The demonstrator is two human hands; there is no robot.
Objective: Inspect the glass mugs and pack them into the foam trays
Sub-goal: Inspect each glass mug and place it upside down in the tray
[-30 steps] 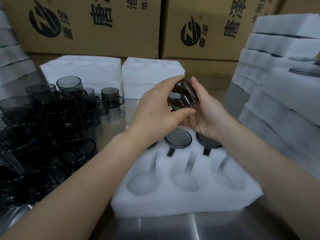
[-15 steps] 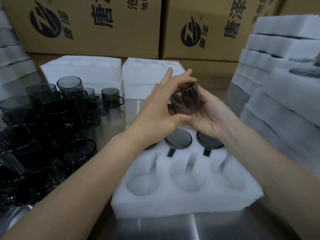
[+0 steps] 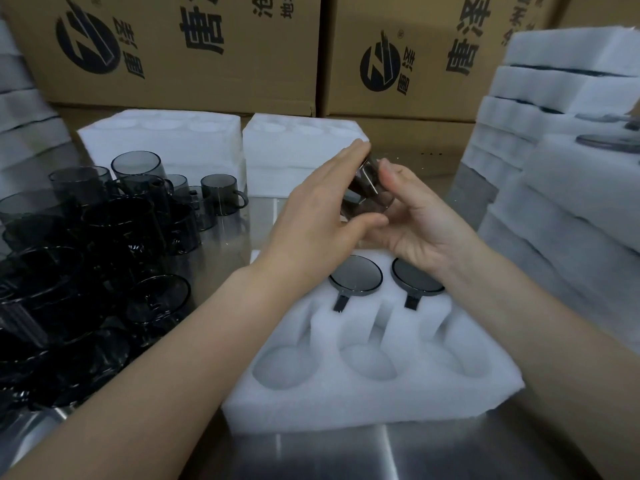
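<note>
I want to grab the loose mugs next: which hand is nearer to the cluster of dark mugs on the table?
Left. The left hand is on the side toward the cluster of dark mugs; the right hand is beyond it, farther away. Both hold the mug being inspected.

I held one smoky glass mug (image 3: 369, 192) tilted on its side between both palms, above the foam tray (image 3: 374, 386). Two packed mugs (image 3: 356, 274) sat sunk in the tray's far cavities, handles in the slots; three near cavities lay open. More dark mugs (image 3: 104, 244) crowded the table to my left.
</note>
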